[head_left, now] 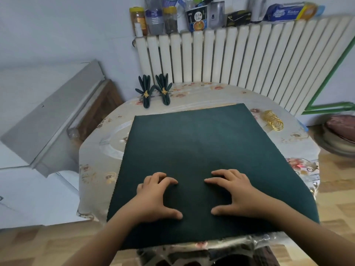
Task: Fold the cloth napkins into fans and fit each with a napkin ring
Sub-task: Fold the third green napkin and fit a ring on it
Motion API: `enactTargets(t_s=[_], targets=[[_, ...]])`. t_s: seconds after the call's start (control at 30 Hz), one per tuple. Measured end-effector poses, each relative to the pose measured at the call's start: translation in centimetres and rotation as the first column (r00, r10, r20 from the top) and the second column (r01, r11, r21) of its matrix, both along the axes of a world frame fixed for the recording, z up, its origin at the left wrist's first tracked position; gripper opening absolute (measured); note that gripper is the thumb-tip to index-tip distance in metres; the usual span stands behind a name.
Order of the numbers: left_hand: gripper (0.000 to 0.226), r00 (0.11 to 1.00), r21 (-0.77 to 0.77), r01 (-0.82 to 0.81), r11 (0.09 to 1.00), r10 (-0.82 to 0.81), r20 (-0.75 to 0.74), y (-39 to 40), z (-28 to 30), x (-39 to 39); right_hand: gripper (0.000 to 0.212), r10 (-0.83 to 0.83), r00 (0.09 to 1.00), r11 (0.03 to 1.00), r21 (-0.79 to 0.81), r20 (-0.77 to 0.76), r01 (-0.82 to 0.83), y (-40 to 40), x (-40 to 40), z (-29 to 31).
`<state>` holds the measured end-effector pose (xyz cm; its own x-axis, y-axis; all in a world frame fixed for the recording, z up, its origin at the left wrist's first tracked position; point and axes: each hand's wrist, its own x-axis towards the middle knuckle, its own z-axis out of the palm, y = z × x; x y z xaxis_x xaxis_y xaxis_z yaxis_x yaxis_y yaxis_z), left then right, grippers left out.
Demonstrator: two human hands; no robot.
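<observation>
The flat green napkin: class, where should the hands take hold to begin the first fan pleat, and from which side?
Probably the near edge of the green napkin, approached from the person's own side. It lies flat and unfolded, its near edge overhanging the table, so that hem can be pinched freely. The left hand and right hand already rest on the cloth near it.

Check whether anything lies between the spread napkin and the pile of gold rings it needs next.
Nothing visible does. The gold rings lie on the table just off the far right corner of the flat green napkin, with only bare tablecloth between them. Both the left hand and the right hand rest on the napkin's near part.
</observation>
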<state>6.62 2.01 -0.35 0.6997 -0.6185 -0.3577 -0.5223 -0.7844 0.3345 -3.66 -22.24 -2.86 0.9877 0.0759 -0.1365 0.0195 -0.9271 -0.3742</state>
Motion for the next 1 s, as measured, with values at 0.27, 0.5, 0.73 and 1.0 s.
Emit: enactTargets(t_s=[0.27, 0.5, 0.73, 1.0], targets=[[0.052, 0.997, -0.069, -0.029, 0.997, 0.034, 0.064, 0.4, -0.6, -1.7, 0.045, -0.075, 0.997, 0.996, 0.041, 0.033, 0.074, -0.4, -2.8, 0.3], [0.02, 0.996, -0.181, -0.068, 0.981, 0.078, 0.049, -0.1, -0.3, -1.7, 0.03, -0.151, 0.984, 0.986, 0.09, 0.095, 0.143, 0.2, -2.4, 0.0], [0.016, 0.998, -0.174, -0.061, 0.983, 0.061, -0.006, 0.0, 0.4, -1.8, 0.026, -0.125, 0.992, 0.987, 0.102, 0.036, 0.121, -0.4, -2.0, 1.1], [0.034, 0.968, -0.064, 0.248, 0.967, -0.249, -0.003, -0.3, 1.1, -5.5, 0.048, 0.199, 0.979, 0.971, 0.128, 0.051, -0.204, 1.1, -5.1, 0.7]])
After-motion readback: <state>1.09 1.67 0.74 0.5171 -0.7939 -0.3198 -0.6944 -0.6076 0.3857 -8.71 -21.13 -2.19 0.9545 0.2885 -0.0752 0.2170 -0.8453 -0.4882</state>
